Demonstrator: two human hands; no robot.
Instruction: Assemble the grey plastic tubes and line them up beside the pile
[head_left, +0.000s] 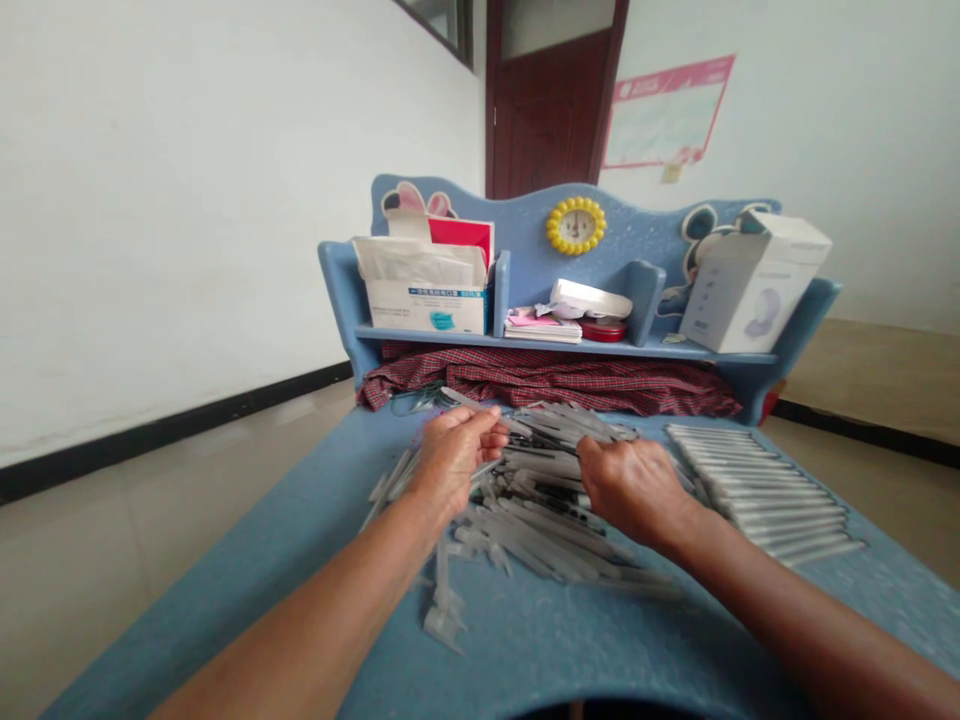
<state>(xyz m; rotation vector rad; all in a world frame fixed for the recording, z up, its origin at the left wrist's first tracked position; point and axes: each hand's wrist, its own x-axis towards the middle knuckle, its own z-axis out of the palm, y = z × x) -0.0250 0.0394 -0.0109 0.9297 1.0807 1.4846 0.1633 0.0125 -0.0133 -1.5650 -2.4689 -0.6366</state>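
Note:
A loose heap of grey plastic strips [525, 500] lies in the middle of the blue desk [315, 520]. My left hand [454, 458] is closed in a pinch on one long grey strip [525, 428] that sticks out to the right above the heap. My right hand [634, 485] rests curled on the right side of the heap, fingers bent down among the strips; what they grip is hidden. To the right, a neat row of grey strips [765, 490] lies side by side.
At the desk's back stands a blue shelf [525, 345] with a box of face masks [427, 290], a white box [754, 285], a small yellow clock [576, 225] and papers. A red plaid cloth [547, 380] lies under it. A dark door [551, 110] is behind.

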